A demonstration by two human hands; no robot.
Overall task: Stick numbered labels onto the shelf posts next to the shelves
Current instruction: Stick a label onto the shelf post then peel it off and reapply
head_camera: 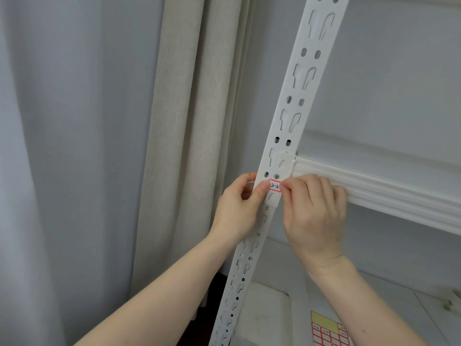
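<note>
A white perforated shelf post (296,96) runs from top right down to the bottom centre. A small red-bordered white label (275,186), handwritten "2-2", lies across the post just below the shelf's edge. My left hand (239,208) wraps the post's left side, its thumb pressing the label's left end. My right hand (314,216) pinches the label's right end with its fingertips. On the lower shelf at the bottom lies a label sheet (326,329) with a yellow backing and several red-bordered labels, partly behind my right forearm.
A white ribbed shelf beam (386,196) joins the post on the right. Beige and grey curtains (174,146) hang to the left. The white lower shelf board (269,308) lies below. A pale wall (399,71) is behind the shelving.
</note>
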